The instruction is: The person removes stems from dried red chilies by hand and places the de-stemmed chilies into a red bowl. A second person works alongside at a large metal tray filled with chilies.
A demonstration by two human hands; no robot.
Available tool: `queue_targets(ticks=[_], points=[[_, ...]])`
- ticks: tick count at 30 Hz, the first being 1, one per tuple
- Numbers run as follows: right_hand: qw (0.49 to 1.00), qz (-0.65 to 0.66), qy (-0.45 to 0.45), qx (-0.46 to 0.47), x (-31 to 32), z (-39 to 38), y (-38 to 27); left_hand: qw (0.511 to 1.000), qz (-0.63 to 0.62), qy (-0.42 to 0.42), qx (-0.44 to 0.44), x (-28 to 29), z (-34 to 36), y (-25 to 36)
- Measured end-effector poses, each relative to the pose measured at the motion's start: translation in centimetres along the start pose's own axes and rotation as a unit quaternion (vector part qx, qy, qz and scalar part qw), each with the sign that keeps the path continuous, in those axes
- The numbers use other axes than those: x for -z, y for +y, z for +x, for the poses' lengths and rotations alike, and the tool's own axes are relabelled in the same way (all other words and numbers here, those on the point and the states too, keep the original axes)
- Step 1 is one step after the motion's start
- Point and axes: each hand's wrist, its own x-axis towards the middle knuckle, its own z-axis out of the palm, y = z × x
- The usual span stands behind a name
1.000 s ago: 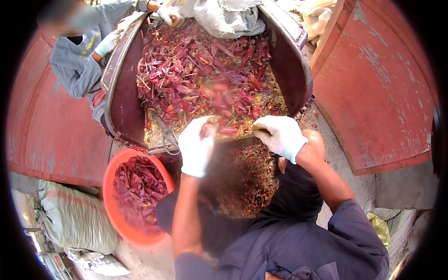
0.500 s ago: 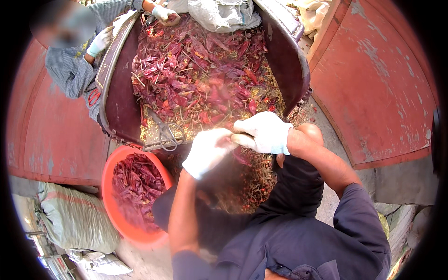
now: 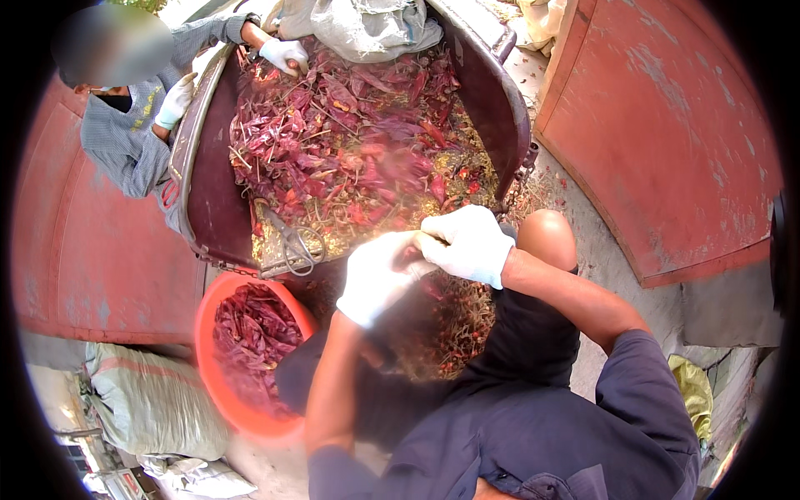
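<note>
Left hand (image 3: 387, 277), in a white glove, is partly curled with its fingertips brought in against those of the right hand (image 3: 471, 243), which is also gloved and bent inward, thumb and fingers drawn together. Whether either one grips anything cannot be told, since bright glare and the curled fingers hide the meeting point. They are just on the near side of the open end of a maroon cart (image 3: 492, 108), where dried red peppers (image 3: 333, 150) lie heaped between raised side walls. Scissors (image 3: 292, 244) rest at the cart's near left corner, their handle loops reaching over the near edge. Below the hands is a pile of stems and scraps (image 3: 465, 325), between the person's legs. To the left, an orange tub (image 3: 207, 354) with more peppers stands close beside the left knee. On the right, a strip of floor (image 3: 602, 242) separates the right knee from a large red panel (image 3: 667, 158). At the far left, a co-worker's gloved hand (image 3: 285, 55) reaches over the cart wall to the heap.
</note>
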Motion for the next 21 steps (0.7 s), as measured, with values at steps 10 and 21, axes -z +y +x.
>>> queue_targets(ticks=[10,21], points=[[0.988,0.15,0.023,0.021,0.5,-3.9,-0.2,0.973,0.068,0.19,-0.113,-4.4,-3.7,1.7],[0.607,0.773,-0.012,-0.185,2.2,-4.9,1.0,0.968,-0.031,0.248,-0.026,-6.7,-7.4,5.7]])
